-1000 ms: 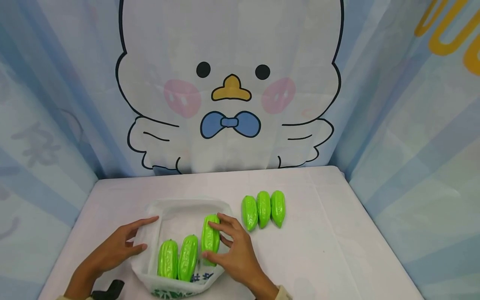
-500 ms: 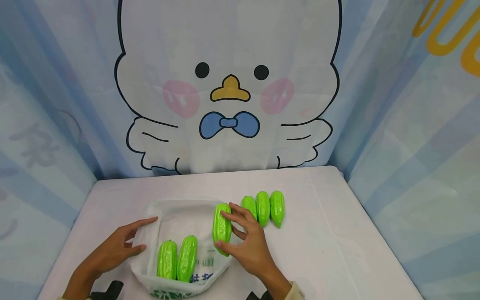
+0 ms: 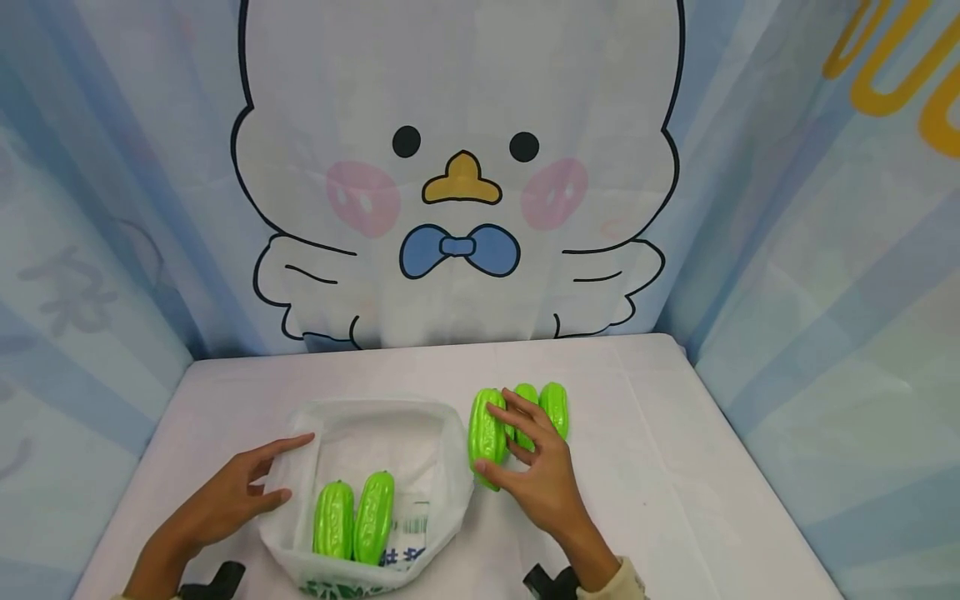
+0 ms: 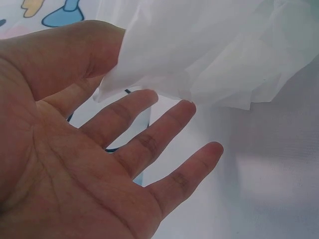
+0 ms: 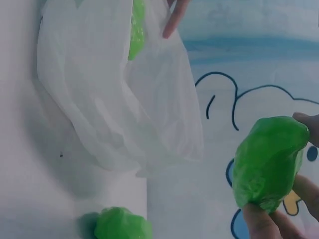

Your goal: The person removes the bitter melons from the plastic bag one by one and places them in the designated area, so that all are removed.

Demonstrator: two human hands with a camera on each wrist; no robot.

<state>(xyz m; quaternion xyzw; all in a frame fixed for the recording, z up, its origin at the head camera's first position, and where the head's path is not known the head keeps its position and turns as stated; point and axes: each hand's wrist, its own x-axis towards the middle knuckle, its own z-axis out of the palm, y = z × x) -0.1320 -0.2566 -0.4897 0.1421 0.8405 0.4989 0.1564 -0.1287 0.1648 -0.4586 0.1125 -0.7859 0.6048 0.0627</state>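
Observation:
My right hand holds a glossy green toy bitter melon between thumb and fingertips, just beyond the right rim of a white plastic bag. In the right wrist view the held toy bitter melon is raised, the fingers around its ends. Two more toy bitter melons lie side by side in the bag. My left hand rests at the bag's left edge, thumb and index finger spread. In the left wrist view, the bag's film covers the thumb tip, and the other fingers are extended.
Behind the held one, several toy bitter melons stand in a row on the white table, partly hidden by my right hand. A printed cartoon curtain rises at the table's back edge, with curtains on both sides.
My right hand has lifted one toy bitter melon out of the bag and carried it right, toward the row on the table. The left hand has stayed at the bag's edge.

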